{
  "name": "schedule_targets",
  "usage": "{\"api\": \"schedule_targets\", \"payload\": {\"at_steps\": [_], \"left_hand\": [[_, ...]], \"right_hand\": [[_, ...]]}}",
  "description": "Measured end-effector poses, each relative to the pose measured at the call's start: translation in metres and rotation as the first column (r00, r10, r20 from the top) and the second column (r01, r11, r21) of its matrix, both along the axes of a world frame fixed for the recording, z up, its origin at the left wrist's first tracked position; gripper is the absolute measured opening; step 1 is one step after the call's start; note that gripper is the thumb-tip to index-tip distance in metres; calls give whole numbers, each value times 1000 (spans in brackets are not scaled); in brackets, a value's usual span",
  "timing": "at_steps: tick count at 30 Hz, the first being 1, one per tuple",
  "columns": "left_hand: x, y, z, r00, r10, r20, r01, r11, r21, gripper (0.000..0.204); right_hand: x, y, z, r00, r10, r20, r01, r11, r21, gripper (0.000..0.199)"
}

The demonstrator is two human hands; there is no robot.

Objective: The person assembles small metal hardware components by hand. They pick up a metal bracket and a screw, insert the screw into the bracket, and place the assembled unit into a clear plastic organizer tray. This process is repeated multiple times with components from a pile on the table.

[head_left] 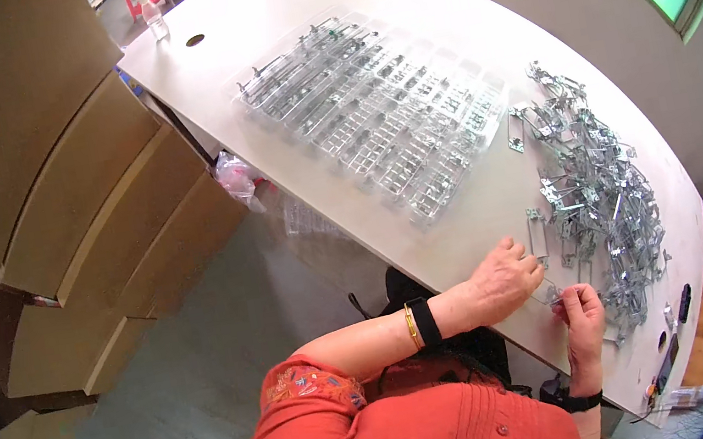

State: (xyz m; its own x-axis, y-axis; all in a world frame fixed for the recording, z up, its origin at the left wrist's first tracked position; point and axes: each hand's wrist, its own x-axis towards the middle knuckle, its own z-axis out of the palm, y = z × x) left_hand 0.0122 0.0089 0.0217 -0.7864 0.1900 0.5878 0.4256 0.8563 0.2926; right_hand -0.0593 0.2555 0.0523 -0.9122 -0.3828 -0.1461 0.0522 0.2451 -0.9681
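Observation:
Close to the table's near edge, my right hand [584, 320] pinches a small silvery metal bracket with thin rods [554, 293] between thumb and fingertips. My left hand [506, 279] reaches in from the left with its fingers curled, its fingertips at the other end of the same piece. Fingers partly hide the bracket, so its full shape does not show. Just beyond the hands lies another single metal piece [537, 235]. A large tangled heap of similar metal brackets [605, 205] spreads to the right of my hands.
A clear plastic tray [371, 114] with rows of metal pieces lies on the white table [457, 239]. At the far left corner stands a clear bottle [153, 18]. A black-handled tool [669, 366] and a black marker [685, 303] lie at the right edge. Cardboard boxes [91, 217] stand left.

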Motion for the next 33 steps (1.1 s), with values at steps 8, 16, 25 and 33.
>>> {"api": "schedule_targets", "payload": {"at_steps": [8, 16, 25, 33], "left_hand": [[-11, 10, 16, 991, -101, 94, 103, 995, -15, 23], [-9, 22, 21, 985, -160, 72, 154, 985, 81, 25], [-6, 19, 20, 985, -138, 103, 91, 927, 364, 38], [15, -16, 16, 986, -19, 167, -74, 844, 531, 48]], "right_hand": [[2, 8, 10, 1000, 19, 3, -19, 999, -26, 21], [11, 4, 29, 999, 22, -46, -25, 997, -71, 20], [17, 1, 39, 992, 54, -114, -77, 976, -206, 19], [13, 12, 31, 997, 5, -71, -13, 994, -109, 18]]}}
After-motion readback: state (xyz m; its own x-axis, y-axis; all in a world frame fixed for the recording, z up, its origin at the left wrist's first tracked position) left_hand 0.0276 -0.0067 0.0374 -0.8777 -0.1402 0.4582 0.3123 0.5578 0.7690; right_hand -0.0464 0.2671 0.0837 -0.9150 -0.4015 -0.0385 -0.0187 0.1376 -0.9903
